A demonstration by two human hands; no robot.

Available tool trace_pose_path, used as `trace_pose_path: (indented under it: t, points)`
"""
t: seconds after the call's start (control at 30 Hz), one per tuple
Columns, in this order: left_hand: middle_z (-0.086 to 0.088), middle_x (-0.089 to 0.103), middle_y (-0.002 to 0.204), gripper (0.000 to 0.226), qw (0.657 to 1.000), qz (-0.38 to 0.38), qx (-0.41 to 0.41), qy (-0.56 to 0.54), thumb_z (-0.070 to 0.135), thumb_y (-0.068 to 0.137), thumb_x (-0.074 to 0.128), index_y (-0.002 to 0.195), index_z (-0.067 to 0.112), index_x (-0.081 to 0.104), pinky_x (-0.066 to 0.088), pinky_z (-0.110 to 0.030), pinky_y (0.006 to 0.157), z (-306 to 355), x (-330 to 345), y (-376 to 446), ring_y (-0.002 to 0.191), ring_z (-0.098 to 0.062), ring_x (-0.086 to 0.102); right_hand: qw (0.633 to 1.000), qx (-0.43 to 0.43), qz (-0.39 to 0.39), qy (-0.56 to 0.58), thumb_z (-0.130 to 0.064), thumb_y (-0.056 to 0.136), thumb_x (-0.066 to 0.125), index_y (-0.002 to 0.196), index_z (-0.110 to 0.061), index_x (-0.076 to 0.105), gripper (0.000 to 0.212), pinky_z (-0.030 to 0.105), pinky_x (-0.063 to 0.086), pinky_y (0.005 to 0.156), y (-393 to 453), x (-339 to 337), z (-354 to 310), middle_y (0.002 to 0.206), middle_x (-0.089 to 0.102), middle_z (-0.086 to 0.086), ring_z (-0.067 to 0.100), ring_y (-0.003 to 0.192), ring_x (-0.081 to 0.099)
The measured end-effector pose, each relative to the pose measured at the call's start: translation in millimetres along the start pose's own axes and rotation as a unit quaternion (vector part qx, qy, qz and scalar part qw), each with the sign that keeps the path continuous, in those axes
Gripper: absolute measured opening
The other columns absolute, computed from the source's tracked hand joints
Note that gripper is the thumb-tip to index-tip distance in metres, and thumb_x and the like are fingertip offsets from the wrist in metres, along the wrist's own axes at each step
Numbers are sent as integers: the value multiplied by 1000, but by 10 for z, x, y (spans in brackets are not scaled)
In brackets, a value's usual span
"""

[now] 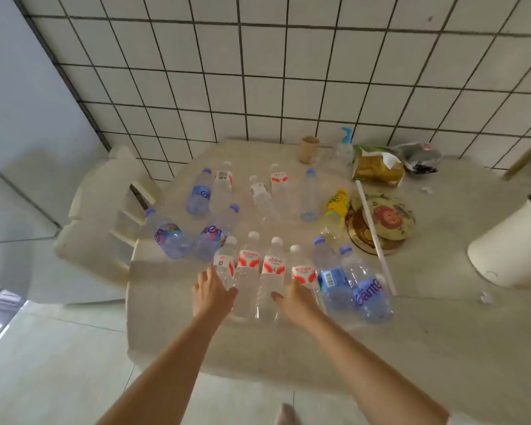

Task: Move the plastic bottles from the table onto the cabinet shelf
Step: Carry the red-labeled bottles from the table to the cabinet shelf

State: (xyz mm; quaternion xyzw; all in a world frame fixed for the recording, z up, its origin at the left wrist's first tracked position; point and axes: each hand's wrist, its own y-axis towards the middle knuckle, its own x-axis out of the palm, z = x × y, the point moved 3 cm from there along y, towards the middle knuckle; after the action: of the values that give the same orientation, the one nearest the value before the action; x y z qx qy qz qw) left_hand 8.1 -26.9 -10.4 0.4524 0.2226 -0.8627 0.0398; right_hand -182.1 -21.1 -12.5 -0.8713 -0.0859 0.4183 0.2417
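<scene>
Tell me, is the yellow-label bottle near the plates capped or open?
Open, it seems: the yellow-label bottle shows no cap on its neck, unlike its capped neighbours.

Clear, glossy plastic bottles [270, 280] stand on the table [442, 332], its top smooth, pale, faintly shiny. Behind the table, glossy white tiles [288, 72]. Right of the bottles, a crinkly shiny bag [377, 167] and a matt tan cup [308, 148].
</scene>
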Motion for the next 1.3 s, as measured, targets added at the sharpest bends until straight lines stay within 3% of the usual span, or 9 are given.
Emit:
trace_pose_path:
  t: [0.2,0.33,0.43,0.7,0.83,1.07,1.17,1.23,1.3]
  points:
    - [-17,41,136,67,994,-37,-80,-57,22,81,67,140,17,33,38,-48,106,-188,86,295,126,-37,43,993,71,-53,76,-37,92,59,140,-2,33,65,24,41,76,362,171,-64,133,54,15,24,106,59]
    - [-15,48,132,64,990,-71,-97,-71,23,76,71,131,20,38,44,-50,101,-255,140,496,120,-36,49,990,113,-26,86,-40,88,64,148,0,16,87,24,39,88,484,307,-161,147,37,17,29,127,48]
    - [-15,51,131,79,988,-99,-93,-71,27,74,76,138,15,31,47,-48,98,-255,164,625,117,-36,53,983,146,10,109,-43,84,67,145,-3,22,85,34,45,100,558,371,-185,140,45,14,30,125,49]
    - [-9,61,114,71,985,-133,-76,-74,26,65,83,123,13,43,53,-40,84,-307,106,810,98,-28,62,975,178,64,121,-41,83,69,143,-4,24,83,42,46,100,596,415,-268,137,49,13,30,123,52]
    - [-4,63,105,67,981,-142,-73,-107,24,65,85,119,15,46,50,-33,76,-386,76,873,91,-26,62,967,182,67,163,-32,85,69,148,-5,13,89,45,43,104,563,415,-302,141,45,14,31,127,48]
    - [-11,65,100,61,957,-216,-80,-175,23,64,81,115,16,49,53,-39,68,-562,16,956,79,-28,62,966,166,59,190,-29,88,65,150,-9,13,82,36,39,102,437,366,-288,143,40,13,29,129,44]
    - [-16,66,103,63,935,-254,-86,-234,17,61,80,116,11,51,54,-40,63,-613,-61,898,75,-27,62,963,158,59,212,-35,85,67,147,-11,19,81,39,49,97,340,349,-273,134,49,11,26,118,53]
    - [-19,65,106,53,922,-278,-74,-260,3,72,77,117,8,51,51,-36,59,-635,-123,846,74,-25,61,962,154,61,217,-36,86,66,135,-8,30,67,32,51,83,222,326,-270,123,54,7,19,104,57]
    - [-18,64,110,50,906,-309,-63,-282,-1,73,75,116,7,51,53,-36,61,-596,-201,768,75,-25,63,961,146,83,221,-35,87,66,128,-10,35,57,32,50,83,83,313,-250,115,54,2,19,101,57]
